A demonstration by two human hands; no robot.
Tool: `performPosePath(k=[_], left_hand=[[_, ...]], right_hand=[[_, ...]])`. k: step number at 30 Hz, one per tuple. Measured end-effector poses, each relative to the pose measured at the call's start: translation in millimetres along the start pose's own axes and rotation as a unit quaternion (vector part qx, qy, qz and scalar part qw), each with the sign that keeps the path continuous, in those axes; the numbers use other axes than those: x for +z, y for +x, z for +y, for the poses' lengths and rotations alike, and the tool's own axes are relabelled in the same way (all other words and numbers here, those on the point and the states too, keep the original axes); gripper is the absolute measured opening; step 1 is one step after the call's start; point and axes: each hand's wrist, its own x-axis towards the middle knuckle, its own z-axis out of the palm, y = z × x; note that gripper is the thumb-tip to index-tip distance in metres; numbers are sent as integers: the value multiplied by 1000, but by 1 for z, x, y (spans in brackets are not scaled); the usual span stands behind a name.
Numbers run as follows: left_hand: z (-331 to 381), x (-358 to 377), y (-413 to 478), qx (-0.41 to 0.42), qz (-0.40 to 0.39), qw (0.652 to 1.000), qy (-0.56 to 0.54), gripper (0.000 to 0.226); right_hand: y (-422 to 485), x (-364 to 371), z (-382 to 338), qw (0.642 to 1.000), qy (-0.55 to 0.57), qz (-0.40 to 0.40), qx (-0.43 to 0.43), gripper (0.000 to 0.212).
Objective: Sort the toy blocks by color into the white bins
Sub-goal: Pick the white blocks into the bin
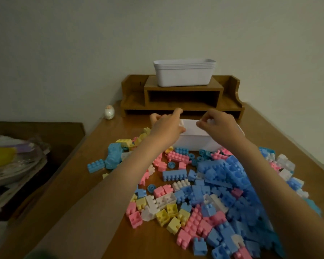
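Observation:
A white bin point(195, 141) stands on the table behind a big pile of blue, pink, yellow and white toy blocks point(204, 193). Both my hands hover over this bin. My left hand point(165, 126) has its fingers spread and fairly straight. A small white block point(181, 123) shows just beside its thumb, over the bin; I cannot tell whether the two touch. My right hand point(218, 125) has curled fingers that pinch another white block point(211, 120). The inside of the bin is mostly hidden by my hands.
A stack of white bins point(184, 72) sits on a wooden desk shelf point(183, 96) at the back. A small egg-shaped figure point(109, 112) stands left of the shelf. A blue toy vehicle point(113, 156) lies left of the pile. A lower side table with clutter point(13, 161) is at the left.

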Motion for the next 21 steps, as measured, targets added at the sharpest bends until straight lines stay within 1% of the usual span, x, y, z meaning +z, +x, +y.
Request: performPosePath(k=[2, 3, 5, 6, 7, 9, 11, 13, 14, 16, 17, 19, 21], left_hand=[[1, 10, 11, -16, -53, 998, 24, 49], [0, 15, 15, -30, -95, 995, 28, 53], [-1, 19, 17, -40, -161, 986, 25, 59], [-1, 18, 15, -25, -168, 985, 27, 59], [-1, 15, 11, -2, -160, 987, 29, 57], [-7, 8, 0, 38, -115, 992, 23, 54], [-22, -1, -14, 35, -71, 997, 23, 54], [-42, -8, -32, 17, -52, 998, 38, 53], [-52, -10, -44, 10, -46, 998, 46, 53], [-70, -11, -68, 10, -24, 998, 54, 58], [-76, -10, -77, 17, -19, 998, 65, 60], [-85, -7, -90, 21, -23, 995, 92, 53], [-90, -4, -97, 9, -26, 997, 79, 41]], right_hand=[[13, 4, 5, 1000, -3, 4, 19, 20], [19, 8, 9, 999, -20, -12, 32, 23], [27, 18, 19, 992, -88, -82, 48, 32], [29, 22, 21, 984, -120, -119, 55, 38], [29, 26, 22, 978, -140, -144, 64, 44], [26, 32, 22, 976, -146, -147, 73, 53], [20, 36, 16, 984, -124, -117, 52, 55], [10, 35, 4, 991, -90, -97, 12, 53], [4, 33, -3, 993, -68, -100, -11, 52], [-13, 29, -21, 988, -34, -142, -49, 49], [-21, 27, -28, 982, -30, -171, -68, 43], [-34, 26, -40, 968, -42, -221, -108, 28], [-44, 32, -47, 957, -44, -252, -137, 21]])
